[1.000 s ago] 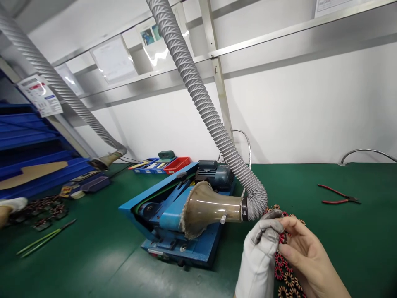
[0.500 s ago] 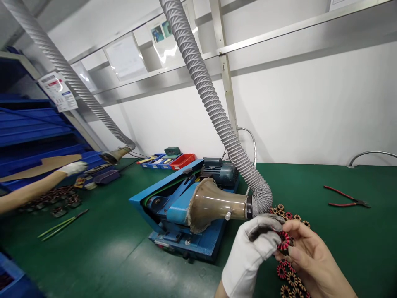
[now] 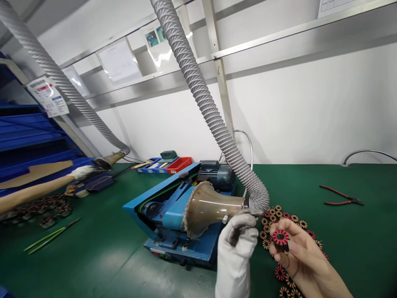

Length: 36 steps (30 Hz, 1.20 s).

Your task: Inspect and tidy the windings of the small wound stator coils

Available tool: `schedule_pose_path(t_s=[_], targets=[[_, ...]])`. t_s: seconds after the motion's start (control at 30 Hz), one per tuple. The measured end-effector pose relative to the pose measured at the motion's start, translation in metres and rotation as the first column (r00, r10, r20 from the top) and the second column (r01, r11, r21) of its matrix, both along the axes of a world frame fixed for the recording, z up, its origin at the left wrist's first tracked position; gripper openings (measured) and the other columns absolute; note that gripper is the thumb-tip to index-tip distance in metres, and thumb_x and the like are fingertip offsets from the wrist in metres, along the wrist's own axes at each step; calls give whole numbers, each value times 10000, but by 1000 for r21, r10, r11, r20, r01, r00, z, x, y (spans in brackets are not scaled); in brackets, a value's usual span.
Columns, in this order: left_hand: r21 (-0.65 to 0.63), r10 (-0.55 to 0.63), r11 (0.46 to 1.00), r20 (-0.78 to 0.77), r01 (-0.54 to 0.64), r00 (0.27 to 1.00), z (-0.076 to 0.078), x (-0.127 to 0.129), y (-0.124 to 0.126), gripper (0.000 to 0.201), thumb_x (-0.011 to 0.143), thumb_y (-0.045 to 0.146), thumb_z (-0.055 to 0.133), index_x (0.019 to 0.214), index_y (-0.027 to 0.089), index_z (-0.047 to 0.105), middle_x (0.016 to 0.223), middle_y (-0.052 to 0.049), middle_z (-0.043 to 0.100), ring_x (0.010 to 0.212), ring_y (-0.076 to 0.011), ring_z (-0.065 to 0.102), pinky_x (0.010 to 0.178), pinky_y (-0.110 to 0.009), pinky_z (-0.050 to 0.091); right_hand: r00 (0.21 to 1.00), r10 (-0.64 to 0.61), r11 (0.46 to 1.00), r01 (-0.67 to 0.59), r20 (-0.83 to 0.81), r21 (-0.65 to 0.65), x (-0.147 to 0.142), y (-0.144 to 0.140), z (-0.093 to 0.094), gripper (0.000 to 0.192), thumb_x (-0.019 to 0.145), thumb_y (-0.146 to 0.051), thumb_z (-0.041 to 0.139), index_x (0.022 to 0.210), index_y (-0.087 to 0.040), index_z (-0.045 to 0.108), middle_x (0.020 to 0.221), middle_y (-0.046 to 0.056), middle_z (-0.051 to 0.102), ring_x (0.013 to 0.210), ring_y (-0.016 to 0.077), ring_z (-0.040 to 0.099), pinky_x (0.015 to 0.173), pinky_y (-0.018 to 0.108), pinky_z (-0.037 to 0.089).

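Note:
My bare right hand (image 3: pixel 302 256) holds up a small red and black wound coil (image 3: pixel 281 239) between thumb and fingers. My left hand (image 3: pixel 237 248), in a white glove, hovers just left of it with its fingers curled and nothing visible in them, right under the brown suction funnel (image 3: pixel 206 208). Several more coils (image 3: pixel 281 215), red and copper-coloured, lie in a heap on the green mat (image 3: pixel 310 186) behind and below my right hand.
A blue belt machine (image 3: pixel 169 207) with a motor (image 3: pixel 215 174) sits centre-left, fed by a grey ribbed hose (image 3: pixel 198 95). Red-handled pliers (image 3: pixel 339 196) lie at right. Small bins (image 3: pixel 163 165) stand at the back. A co-worker's gloved hand (image 3: pixel 81 171) reaches in at left.
My hands have drawn apart: the right now holds the coil alone, the gloved left has let go and shifted left toward the funnel. The co-worker's arm reached further in.

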<state>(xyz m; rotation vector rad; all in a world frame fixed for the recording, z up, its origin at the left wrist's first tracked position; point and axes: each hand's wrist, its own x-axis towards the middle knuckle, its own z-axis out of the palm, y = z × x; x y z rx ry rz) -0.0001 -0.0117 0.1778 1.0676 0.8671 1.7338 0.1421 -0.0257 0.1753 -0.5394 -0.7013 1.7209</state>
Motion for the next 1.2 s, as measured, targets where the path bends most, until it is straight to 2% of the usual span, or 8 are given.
schedule_pose_path(t_s=[0.13, 0.27, 0.37, 0.5, 0.77, 0.87, 1.0, 1.2], targets=[[129, -17, 990, -330, 63, 944, -2, -1, -8, 413, 560, 143, 868, 931, 305, 786, 1181, -48, 681, 1103, -260, 628, 902, -286, 518, 996, 24, 997, -31, -91, -70, 5, 4, -9, 342, 676, -253, 903, 936, -192, 690, 976, 54, 696, 824, 197, 718, 761, 285, 587], [225, 21, 968, -518, 113, 855, -1, 9, -8, 448, 598, 62, 807, 936, 355, 785, 1150, -38, 700, 1087, -268, 626, 989, -365, 469, 988, 73, 993, -85, -138, -83, 3, 6, -12, 367, 644, -203, 920, 919, -185, 677, 899, 33, 708, 749, 169, 713, 666, 237, 564], [162, -73, 973, -467, 166, 881, 2, 10, -5, 328, 605, 64, 809, 815, 314, 784, 1058, -21, 713, 998, -239, 643, 915, -312, 492, 982, 100, 993, -108, -163, -45, -2, 5, -9, 351, 623, -191, 931, 864, -193, 676, 848, 6, 691, 694, 126, 675, 646, 209, 536], [87, -177, 970, -388, 227, 905, 7, 3, 0, 228, 625, 39, 710, 660, 254, 775, 964, -28, 733, 944, -223, 641, 847, -271, 492, 998, -20, 1000, 22, -64, 17, -8, 2, -4, 387, 536, -243, 969, 788, -201, 677, 912, 8, 659, 708, 127, 617, 595, 202, 522], [-33, 107, 993, -97, -110, 990, 0, -3, 4, 112, 730, 166, 637, 675, 206, 726, 765, -10, 716, 738, -163, 630, 690, -225, 492, 980, 156, 987, -149, -122, 66, 1, 3, -8, 324, 650, -297, 921, 844, -213, 676, 885, -4, 665, 708, 130, 706, 546, 167, 517], [0, -2, 1000, -123, 2, 992, -2, -3, 1, 154, 655, 148, 746, 781, 234, 766, 971, -26, 737, 872, -186, 664, 775, -228, 508, 955, 176, 984, -172, -238, 36, 4, 6, -17, 268, 722, -341, 879, 893, -233, 703, 928, 3, 689, 754, 121, 711, 617, 177, 537], [235, -74, 955, -397, 180, 915, -2, 5, -3, 610, 473, -30, 823, 967, 327, 788, 1081, -21, 740, 1017, -246, 665, 930, -284, 480, 934, 171, 984, -178, -314, 8, 4, 9, -27, 308, 710, -386, 879, 941, -242, 734, 889, 22, 732, 808, 155, 707, 729, 248, 538], [172, -187, 954, -300, 246, 935, 3, 11, 2, 180, 658, 97, 805, 743, 256, 799, 886, -44, 761, 864, -225, 685, 800, -281, 534, 962, 153, 988, -152, -228, 24, 1, 6, -21, 287, 690, -342, 882, 915, -235, 739, 859, 18, 712, 780, 168, 677, 735, 267, 542]])
